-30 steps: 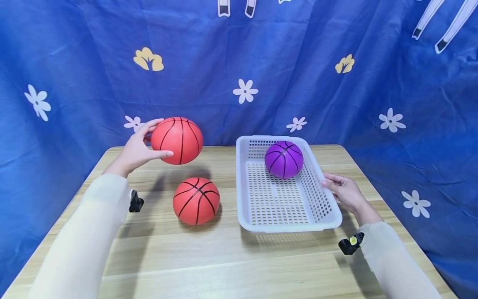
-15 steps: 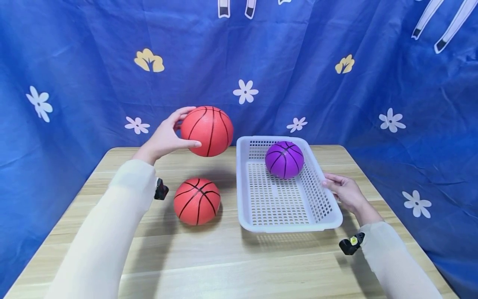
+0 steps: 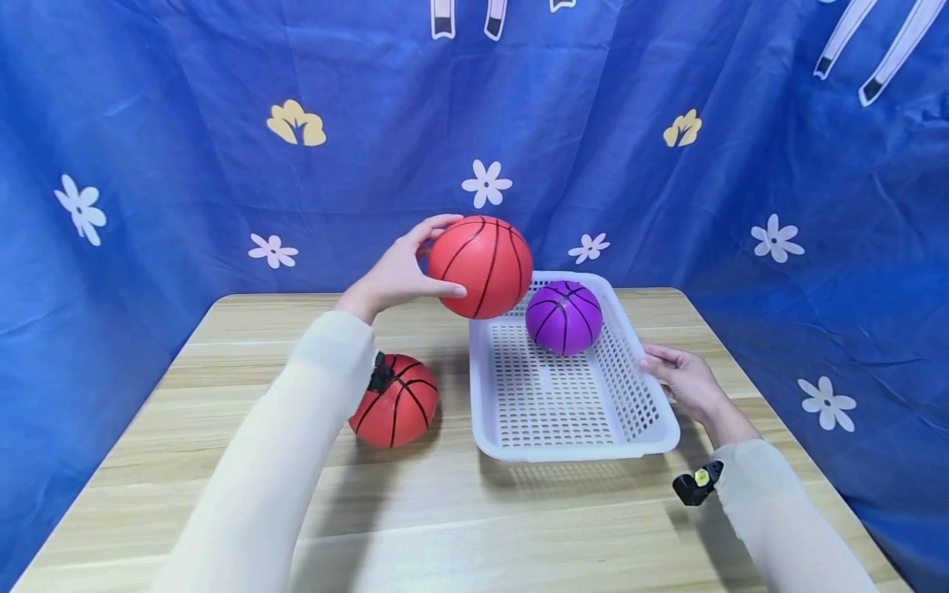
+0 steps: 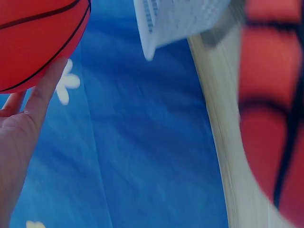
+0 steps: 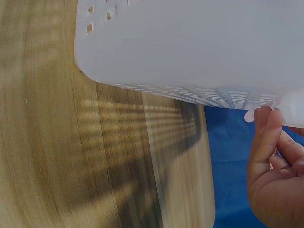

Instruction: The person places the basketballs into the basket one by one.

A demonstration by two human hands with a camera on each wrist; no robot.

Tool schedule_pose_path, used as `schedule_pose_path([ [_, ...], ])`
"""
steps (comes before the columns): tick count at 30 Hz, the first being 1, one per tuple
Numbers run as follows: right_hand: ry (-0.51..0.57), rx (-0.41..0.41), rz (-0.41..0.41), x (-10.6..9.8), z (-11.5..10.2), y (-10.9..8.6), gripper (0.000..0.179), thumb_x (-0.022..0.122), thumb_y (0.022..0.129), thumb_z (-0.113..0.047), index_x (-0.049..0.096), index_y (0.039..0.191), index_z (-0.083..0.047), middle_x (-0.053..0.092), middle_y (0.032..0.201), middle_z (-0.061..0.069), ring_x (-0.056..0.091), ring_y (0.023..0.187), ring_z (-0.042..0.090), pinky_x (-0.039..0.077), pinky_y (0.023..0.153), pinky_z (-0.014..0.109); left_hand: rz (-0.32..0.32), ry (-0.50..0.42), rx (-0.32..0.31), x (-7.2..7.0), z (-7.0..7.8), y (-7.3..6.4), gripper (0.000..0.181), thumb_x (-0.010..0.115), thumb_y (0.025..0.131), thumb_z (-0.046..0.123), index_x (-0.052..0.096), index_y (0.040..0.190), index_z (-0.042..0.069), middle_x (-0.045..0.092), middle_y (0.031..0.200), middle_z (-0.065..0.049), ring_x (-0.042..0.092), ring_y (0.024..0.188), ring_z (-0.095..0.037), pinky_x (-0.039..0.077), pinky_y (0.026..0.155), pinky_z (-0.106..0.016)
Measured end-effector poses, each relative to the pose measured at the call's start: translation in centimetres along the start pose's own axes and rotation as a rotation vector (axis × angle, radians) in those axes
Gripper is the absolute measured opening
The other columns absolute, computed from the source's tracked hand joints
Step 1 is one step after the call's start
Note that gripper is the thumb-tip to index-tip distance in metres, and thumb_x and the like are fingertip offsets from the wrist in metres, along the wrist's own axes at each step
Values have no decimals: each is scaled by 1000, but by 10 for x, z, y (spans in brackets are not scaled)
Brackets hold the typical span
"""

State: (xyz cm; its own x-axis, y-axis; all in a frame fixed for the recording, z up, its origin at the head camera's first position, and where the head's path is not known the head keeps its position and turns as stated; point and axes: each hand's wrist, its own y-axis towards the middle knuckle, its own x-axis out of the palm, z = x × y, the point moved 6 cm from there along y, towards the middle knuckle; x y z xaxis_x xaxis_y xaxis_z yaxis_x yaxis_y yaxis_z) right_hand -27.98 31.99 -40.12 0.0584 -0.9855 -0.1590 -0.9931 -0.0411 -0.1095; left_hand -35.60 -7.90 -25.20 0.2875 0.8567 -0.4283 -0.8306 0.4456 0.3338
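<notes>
In the head view my left hand (image 3: 404,272) grips a red toy basketball (image 3: 485,268) from its left side, thumb below and fingers behind. The ball hangs in the air over the far left corner of a white plastic basket (image 3: 480,387). Inside the basket a purple toy basketball (image 3: 565,319) lies at the far end. My right hand (image 3: 685,380) pinches the basket's right rim; the right wrist view shows thumb and fingertips (image 5: 271,123) on that rim. A second red basketball (image 3: 404,408) sits on the table left of the basket, partly covered by my left sleeve and wrist camera.
The wooden table (image 3: 474,527) carries the basket and balls. Behind it and along both sides hangs a blue curtain (image 3: 385,165) printed with white flowers. A black wrist camera (image 3: 697,484) is strapped to the right sleeve.
My left hand has carried the red basketball rightward, from above the table's left side to the basket's far left corner. My right hand and the basket have stayed put.
</notes>
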Motion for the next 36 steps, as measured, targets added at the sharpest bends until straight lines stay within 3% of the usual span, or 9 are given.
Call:
schedule_pose_path([
  [8,-10,-2,-1,0,0,0,57,60,95,-16,36,140,10,64,117,9,65,92,13,54,75,28,-71,-33,42,41,13,13,85,86,67,14,44,140,24,50,128,-4,47,114,-22,50,87,-43],
  [15,-12,2,-4,0,0,1,55,58,96,-15,37,141,9,59,124,17,64,93,13,54,77,29,-136,-45,36,73,12,17,86,87,66,18,44,140,28,48,130,-3,47,115,-22,52,84,-40],
  [24,21,-9,-10,-1,0,3,54,58,96,-13,37,140,11,65,109,4,65,91,13,54,75,28,-241,-38,12,110,9,18,85,87,67,20,43,140,26,49,129,-1,47,116,-22,52,83,-36],
  [30,13,-26,-11,-1,1,3,53,58,96,-13,38,139,11,65,112,8,64,91,12,54,74,29,-323,-25,12,138,9,18,84,86,67,23,42,139,27,51,127,0,47,115,-18,53,81,-33],
  [36,2,-12,-5,-2,2,3,58,61,95,-18,38,140,9,65,103,-7,63,89,8,54,74,28,-406,-11,-16,161,6,15,83,86,69,22,40,139,26,51,125,0,49,113,-17,53,81,-31],
])
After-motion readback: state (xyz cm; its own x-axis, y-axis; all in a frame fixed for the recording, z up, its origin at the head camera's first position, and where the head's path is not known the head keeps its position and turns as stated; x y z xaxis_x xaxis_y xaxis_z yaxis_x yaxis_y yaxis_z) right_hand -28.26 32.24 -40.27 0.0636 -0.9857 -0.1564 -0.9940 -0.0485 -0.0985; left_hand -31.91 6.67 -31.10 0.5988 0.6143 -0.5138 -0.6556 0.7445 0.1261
